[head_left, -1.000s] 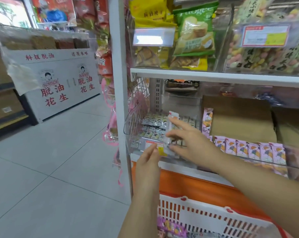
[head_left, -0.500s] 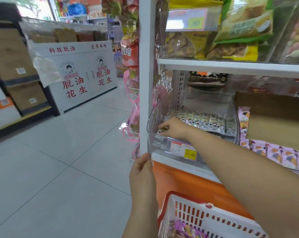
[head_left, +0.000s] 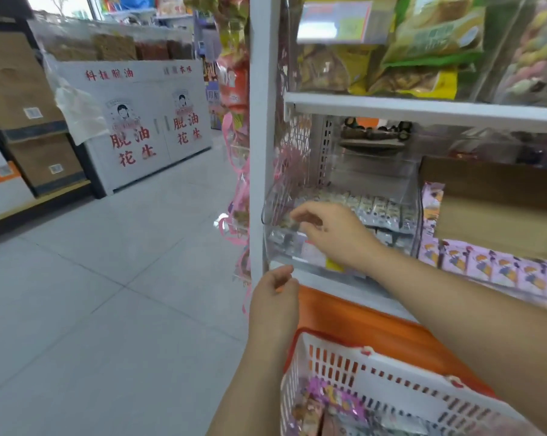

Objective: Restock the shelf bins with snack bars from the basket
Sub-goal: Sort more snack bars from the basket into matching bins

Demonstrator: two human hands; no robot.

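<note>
Right hand (head_left: 335, 234) in clear bin (head_left: 273, 212) over snack bars (head_left: 379, 209), grip unclear; left hand (head_left: 275, 297) loosely curled, empty, just below bin.

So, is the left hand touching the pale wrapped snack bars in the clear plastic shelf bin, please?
Apart. The head view shows the left hand below the clear plastic bin, outside its front wall; the pale wrapped snack bars lie inside.

A clear plastic shelf bin (head_left: 414, 196) holds small pale-wrapped snack bars (head_left: 376, 209) standing in a row along its back. Below the bin, a white slotted red-rimmed basket (head_left: 391, 383) carries purple-wrapped bars (head_left: 335, 401) lying jumbled.
</note>
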